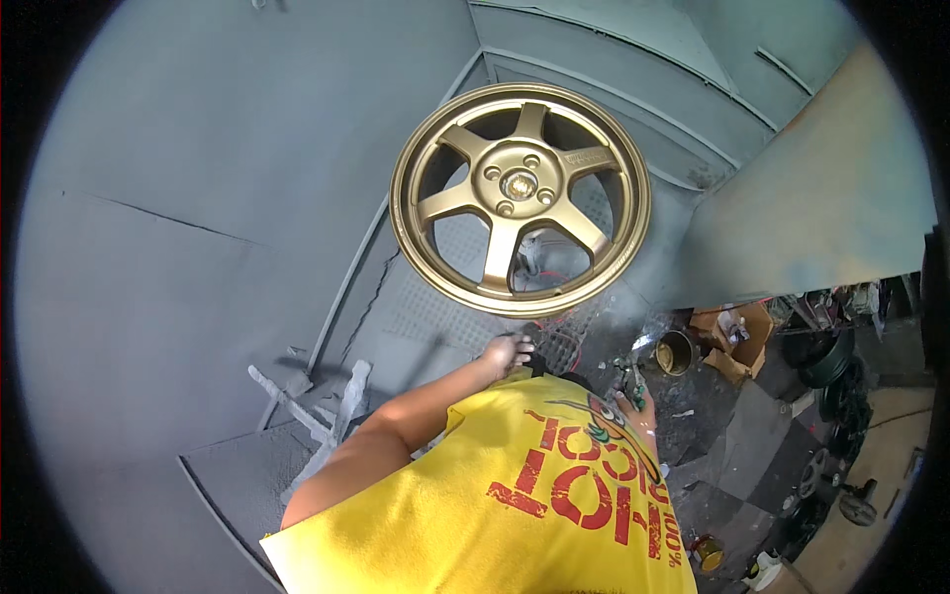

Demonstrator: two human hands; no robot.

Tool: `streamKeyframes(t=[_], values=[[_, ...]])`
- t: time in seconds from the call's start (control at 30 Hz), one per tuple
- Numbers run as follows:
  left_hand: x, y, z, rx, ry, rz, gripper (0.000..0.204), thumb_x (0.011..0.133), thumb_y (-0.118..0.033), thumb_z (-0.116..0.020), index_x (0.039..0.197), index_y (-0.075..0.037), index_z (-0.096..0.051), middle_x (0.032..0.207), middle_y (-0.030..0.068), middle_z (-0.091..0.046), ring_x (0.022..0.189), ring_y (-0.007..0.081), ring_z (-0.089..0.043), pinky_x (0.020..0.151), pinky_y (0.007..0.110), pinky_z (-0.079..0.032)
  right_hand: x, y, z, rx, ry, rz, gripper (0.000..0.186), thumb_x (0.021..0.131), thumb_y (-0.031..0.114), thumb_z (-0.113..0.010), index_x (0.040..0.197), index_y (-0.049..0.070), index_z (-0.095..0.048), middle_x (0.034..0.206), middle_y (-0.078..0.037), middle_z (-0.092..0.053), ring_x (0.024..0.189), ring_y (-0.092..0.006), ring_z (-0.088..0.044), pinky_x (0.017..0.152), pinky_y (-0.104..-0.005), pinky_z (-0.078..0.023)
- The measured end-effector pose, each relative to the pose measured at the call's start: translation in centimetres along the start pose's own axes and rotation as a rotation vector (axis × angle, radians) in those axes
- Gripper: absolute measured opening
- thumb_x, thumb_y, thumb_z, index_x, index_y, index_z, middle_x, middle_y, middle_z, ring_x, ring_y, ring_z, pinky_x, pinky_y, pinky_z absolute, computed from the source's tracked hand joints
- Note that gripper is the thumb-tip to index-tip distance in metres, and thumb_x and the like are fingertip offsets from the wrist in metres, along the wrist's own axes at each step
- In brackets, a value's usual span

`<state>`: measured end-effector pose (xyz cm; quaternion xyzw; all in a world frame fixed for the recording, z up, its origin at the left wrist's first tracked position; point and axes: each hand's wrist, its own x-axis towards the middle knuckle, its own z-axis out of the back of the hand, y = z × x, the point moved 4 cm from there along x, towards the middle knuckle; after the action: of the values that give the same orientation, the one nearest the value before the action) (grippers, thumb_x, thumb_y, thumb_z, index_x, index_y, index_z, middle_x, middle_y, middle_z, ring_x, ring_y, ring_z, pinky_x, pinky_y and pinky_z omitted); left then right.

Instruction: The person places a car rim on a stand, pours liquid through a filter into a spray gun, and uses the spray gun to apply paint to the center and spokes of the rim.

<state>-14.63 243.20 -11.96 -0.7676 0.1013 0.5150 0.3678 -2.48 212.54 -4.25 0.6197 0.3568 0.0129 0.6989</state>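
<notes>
A gold alloy wheel (503, 247) with several spokes faces up in front of me, raised above the floor. Just below its near edge, my left hand (507, 354) has its fingers curled in; whether anything is inside them is hidden. My right hand (641, 414), partly covered by my yellow shirt, is closed around what looks like a metal spray gun (625, 374) with a green part. It hangs low at my right side, apart from the wheel. Part of a stand (531, 255) shows through the gap between the spokes.
Grey walls (228, 178) rise at the left and back, with a pale panel (821, 188) at right. A grey-coated stand (317, 421) is at the left. To the right are an open cardboard box (747, 342), a round can (675, 352) and a yellow-topped jar (707, 552). A red hose (579, 354) crosses the floor.
</notes>
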Motion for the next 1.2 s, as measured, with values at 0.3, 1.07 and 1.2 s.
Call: streamKeyframes(t=[0.3, 1.07, 1.2], values=[[-1.9, 1.6, -12.5, 0.794, 0.342, -0.337, 0.038, 0.098, -0.037, -0.055, 0.109, -0.002, -0.064, 0.090, 0.0056, -0.067, 0.072, 0.0158, -0.063, 0.062, 0.031, -0.050, -2.0, -2.1, 0.3, -0.130, 0.323, -0.004, 0.056, 0.090, 0.007, -0.067, 0.142, 0.004, -0.044, 0.121, -0.006, -0.063, 0.109, -0.0158, -0.058, 0.099, -0.0306, -0.043], [-6.5, 5.6, -14.4, 0.503, 0.192, 0.165, 0.032, 0.101, -0.032, -0.044, 0.098, -0.006, -0.062, 0.086, 0.0031, -0.064, 0.070, 0.0141, -0.059, 0.063, 0.031, -0.054, -4.4, -1.1, 1.6, -0.113, 0.377, 0.023, 0.051, 0.091, 0.007, -0.062, 0.138, 0.000, -0.045, 0.109, -0.006, -0.062, 0.089, -0.0122, -0.061, 0.086, -0.0297, -0.050], [-7.2, 5.9, -15.1, 0.559, 0.201, 0.103, 0.025, 0.099, -0.025, -0.047, 0.103, -0.005, -0.061, 0.087, 0.0047, -0.066, 0.069, 0.0144, -0.061, 0.059, 0.029, -0.052, -4.7, -1.6, 2.2, -0.115, 0.387, 0.081, 0.051, 0.091, 0.006, -0.060, 0.139, 0.001, -0.044, 0.108, -0.005, -0.062, 0.092, -0.0132, -0.061, 0.087, -0.0299, -0.049]])
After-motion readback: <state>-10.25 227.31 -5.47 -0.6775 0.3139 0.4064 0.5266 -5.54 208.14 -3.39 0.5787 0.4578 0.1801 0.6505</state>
